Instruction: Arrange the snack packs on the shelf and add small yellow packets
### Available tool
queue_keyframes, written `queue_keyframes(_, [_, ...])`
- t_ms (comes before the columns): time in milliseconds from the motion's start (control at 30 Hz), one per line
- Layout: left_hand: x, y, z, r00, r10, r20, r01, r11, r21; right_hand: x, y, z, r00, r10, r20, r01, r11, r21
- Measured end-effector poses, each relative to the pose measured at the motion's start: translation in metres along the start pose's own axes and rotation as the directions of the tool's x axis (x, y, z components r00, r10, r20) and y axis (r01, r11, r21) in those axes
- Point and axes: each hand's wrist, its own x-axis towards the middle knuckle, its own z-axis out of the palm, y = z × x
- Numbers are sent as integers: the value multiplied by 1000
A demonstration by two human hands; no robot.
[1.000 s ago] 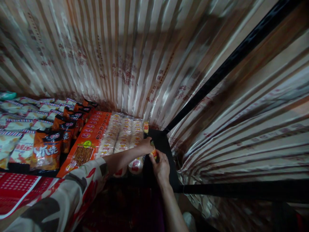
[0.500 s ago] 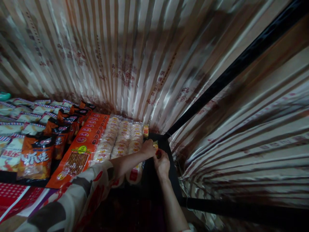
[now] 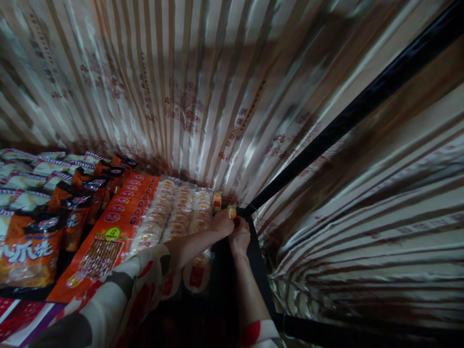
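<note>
Yellow packet [image 3: 232, 211], seemingly being positioned, sits in the left hand [image 3: 222, 225], grip narrow (the right hand [image 3: 239, 235]: cannot tell); the next move likely calls for steadiness.

The left arm [image 3: 195, 244] slanted up from the lower left, the right forearm [image 3: 251, 295] from bottom centre; left hand [image 3: 223, 224] and right hand [image 3: 239, 236] converged below mid-frame, wrists bent.
</note>
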Motion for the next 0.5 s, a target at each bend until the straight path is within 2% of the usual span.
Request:
queue_keyframes(267, [2,3,2,996,4,-91,2,998,69,21,7,22,998,-39,-47,42,996,74])
queue_keyframes(500, [8,5,5,996,2,-91,4,998,69,38,10,36,993,-93,-68,99,991,87])
